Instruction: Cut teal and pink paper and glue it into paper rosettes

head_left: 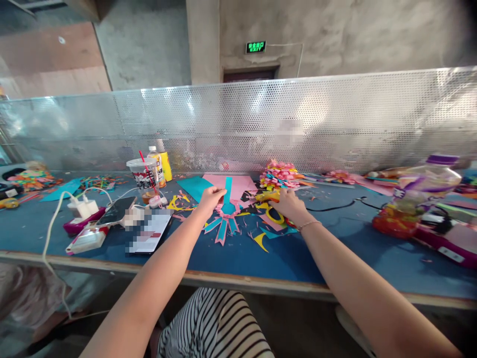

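My left hand (pixel 211 201) pinches a teal paper strip (pixel 228 188) near its side, thumb and fingertips together. Just below lies a pink and teal paper rosette (pixel 226 211) with several ribbon-like tails (pixel 221 231) fanning toward me. To the right, my right hand (pixel 289 205) is closed around a yellow glue gun (pixel 266 196), its front end pointing left toward the rosette; the palm hides part of it. A yellow ring-shaped piece (pixel 275 215) sits under that hand. Pink paper (pixel 242 184) and teal paper (pixel 196 188) lie behind the rosette.
A plastic cup (pixel 143 174) with a red straw and a bottle (pixel 153 159) stand at left, near phones and a power strip (pixel 84 221). Pink paper flowers (pixel 279 174) are piled behind my right hand. A purple-capped jug (pixel 421 199) stands right. A perforated metal panel (pixel 238 124) backs the table.
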The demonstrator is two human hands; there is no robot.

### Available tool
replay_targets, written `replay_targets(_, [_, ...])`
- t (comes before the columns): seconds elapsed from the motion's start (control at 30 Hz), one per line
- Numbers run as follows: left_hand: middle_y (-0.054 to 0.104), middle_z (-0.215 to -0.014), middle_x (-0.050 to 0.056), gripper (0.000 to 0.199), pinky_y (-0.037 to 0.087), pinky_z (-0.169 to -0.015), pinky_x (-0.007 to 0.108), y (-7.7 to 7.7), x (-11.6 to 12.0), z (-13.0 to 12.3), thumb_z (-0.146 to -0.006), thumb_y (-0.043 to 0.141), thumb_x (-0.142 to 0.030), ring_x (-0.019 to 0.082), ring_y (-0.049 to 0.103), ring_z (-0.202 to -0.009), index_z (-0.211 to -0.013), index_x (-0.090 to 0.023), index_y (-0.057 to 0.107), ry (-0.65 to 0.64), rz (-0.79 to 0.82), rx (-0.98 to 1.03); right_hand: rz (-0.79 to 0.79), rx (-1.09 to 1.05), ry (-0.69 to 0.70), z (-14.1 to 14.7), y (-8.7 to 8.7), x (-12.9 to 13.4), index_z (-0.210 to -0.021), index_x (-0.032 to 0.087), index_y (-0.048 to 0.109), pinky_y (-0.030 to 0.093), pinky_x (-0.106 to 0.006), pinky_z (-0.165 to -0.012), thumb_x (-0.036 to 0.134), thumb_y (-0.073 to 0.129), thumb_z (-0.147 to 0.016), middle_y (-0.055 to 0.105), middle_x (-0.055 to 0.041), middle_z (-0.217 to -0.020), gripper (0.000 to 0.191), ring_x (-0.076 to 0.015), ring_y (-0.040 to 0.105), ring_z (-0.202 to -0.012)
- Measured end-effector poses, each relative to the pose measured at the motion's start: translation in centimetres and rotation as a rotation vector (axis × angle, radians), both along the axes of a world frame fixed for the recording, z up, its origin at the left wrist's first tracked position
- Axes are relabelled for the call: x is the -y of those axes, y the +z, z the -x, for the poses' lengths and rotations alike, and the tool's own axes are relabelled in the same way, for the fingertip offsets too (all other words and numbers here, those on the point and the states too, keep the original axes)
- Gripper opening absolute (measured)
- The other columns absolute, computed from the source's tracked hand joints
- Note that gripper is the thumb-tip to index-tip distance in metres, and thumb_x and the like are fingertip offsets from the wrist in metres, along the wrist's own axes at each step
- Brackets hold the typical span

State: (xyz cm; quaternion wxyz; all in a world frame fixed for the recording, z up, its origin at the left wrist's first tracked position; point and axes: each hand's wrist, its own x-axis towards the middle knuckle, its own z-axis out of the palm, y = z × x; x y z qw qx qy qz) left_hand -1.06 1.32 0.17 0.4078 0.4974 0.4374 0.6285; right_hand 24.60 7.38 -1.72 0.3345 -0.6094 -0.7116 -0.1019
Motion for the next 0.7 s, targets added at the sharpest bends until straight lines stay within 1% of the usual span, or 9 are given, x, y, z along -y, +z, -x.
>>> replay_targets(0.03, [0.049, -0.051, -0.004, 0.021, 0.036, -0.045, 0.018, 0.0, 0.0, -0.1, -0.056, 0.067, -0.03, 0.005, 0.044, -0.045, -0.065, -0.013, 0.058, -0.01, 0.005, 0.006, -0.076, 0.024, 0.07, 0.5, 0.3, 0.4, -0.096, 0.016, 0.052, 0.041, -0.047, -0.074, 0.035, 0.066, -0.063, 0.052, -0.0157, -0.098, 0.041, -0.0326, 0.05, -0.094])
replay_targets(0.07, [0.049, -0.051, -0.004, 0.022, 0.036, -0.045, 0.018, -0.1, 0.0, -0.2, -0.056, 0.068, -0.031, 0.005, 0.044, -0.045, -0.066, -0.013, 0.058, -0.016, 0.01, 0.009, -0.155, 0.041, 0.175, 1.3, 0.8, 1.1, -0.1, 0.016, 0.051, 0.039, -0.047, -0.079, 0.032, 0.063, -0.067, 0.051, -0.0149, -0.102, 0.038, -0.0317, 0.048, -0.1])
replay_targets(0.1, [0.049, -0.051, -0.004, 0.023, 0.036, -0.045, 0.018, -0.1, 0.0, -0.3, -0.056, 0.068, -0.031, 0.005, 0.044, -0.045, -0.067, -0.013, 0.058, -0.02, 0.018, 0.01, -0.21, 0.055, 0.321, 2.2, 1.2, 1.8, -0.103, 0.016, 0.05, 0.039, -0.045, -0.083, 0.029, 0.06, -0.07, 0.05, -0.0139, -0.104, 0.036, -0.0292, 0.046, -0.103])
replay_targets(0.17, [0.05, -0.051, -0.004, 0.024, 0.036, -0.044, 0.018, -0.1, 0.1, -0.6, -0.056, 0.068, -0.031, 0.005, 0.045, -0.044, -0.067, -0.013, 0.058, -0.033, 0.035, 0.016, -0.255, 0.069, 0.608, 4.3, 2.0, 3.4, -0.107, 0.018, 0.048, 0.039, -0.041, -0.089, 0.024, 0.052, -0.078, 0.049, -0.0113, -0.104, 0.03, -0.0236, 0.047, -0.103])
replay_targets(0.23, [0.05, -0.051, -0.004, 0.025, 0.038, -0.045, 0.018, 0.0, 0.3, -0.9, -0.054, 0.07, -0.03, 0.005, 0.046, -0.045, -0.067, -0.013, 0.057, -0.056, 0.04, 0.035, -0.25, 0.091, 0.785, 6.1, 2.3, 4.7, -0.109, 0.02, 0.048, 0.04, -0.039, -0.089, 0.021, 0.047, -0.081, 0.048, -0.0096, -0.103, 0.028, -0.0217, 0.048, -0.102])
replay_targets(0.37, [0.051, -0.053, -0.003, 0.029, 0.043, -0.051, 0.02, 0.2, 0.9, -1.4, -0.051, 0.073, -0.028, 0.007, 0.051, -0.05, -0.063, -0.014, 0.052, -0.138, 0.014, 0.081, -0.241, 0.071, 0.917, 8.1, 1.7, 5.8, -0.103, 0.022, 0.053, 0.044, -0.037, -0.084, 0.014, 0.045, -0.079, 0.047, -0.0088, -0.101, 0.027, -0.0201, 0.049, -0.096])
replay_targets(0.5, [0.053, -0.054, -0.002, 0.03, 0.047, -0.056, 0.023, 0.4, 1.3, -1.6, -0.052, 0.074, -0.028, 0.009, 0.055, -0.055, -0.064, -0.014, 0.05, -0.215, 0.03, 0.085, -0.252, -0.019, 0.953, 8.2, 1.4, 5.7, -0.09, 0.022, 0.059, 0.045, -0.034, -0.082, 0.013, 0.046, -0.08, 0.05, -0.0076, -0.095, 0.019, -0.0182, 0.051, -0.091])
replay_targets(0.57, [0.054, -0.055, -0.002, 0.029, 0.047, -0.057, 0.024, 0.5, 1.4, -1.7, -0.053, 0.073, -0.026, 0.009, 0.055, -0.055, -0.065, -0.014, 0.051, -0.223, 0.033, 0.086, -0.23, -0.074, 0.962, 8.2, 1.6, 5.8, -0.089, 0.022, 0.06, 0.045, -0.033, -0.079, 0.016, 0.046, -0.081, 0.052, -0.0065, -0.091, 0.017, -0.0176, 0.052, -0.088])
replay_targets(0.7, [0.057, -0.061, 0.0, 0.023, 0.047, -0.059, 0.023, 0.7, 1.5, -1.6, -0.057, 0.071, -0.022, 0.009, 0.056, -0.057, -0.071, -0.013, 0.055, -0.175, 0.009, 0.115, -0.165, -0.128, 0.965, 8.2, 1.7, 6.1, -0.088, 0.022, 0.061, 0.046, -0.03, -0.072, 0.02, 0.047, -0.083, 0.057, -0.0047, -0.084, 0.015, -0.016, 0.054, -0.078])
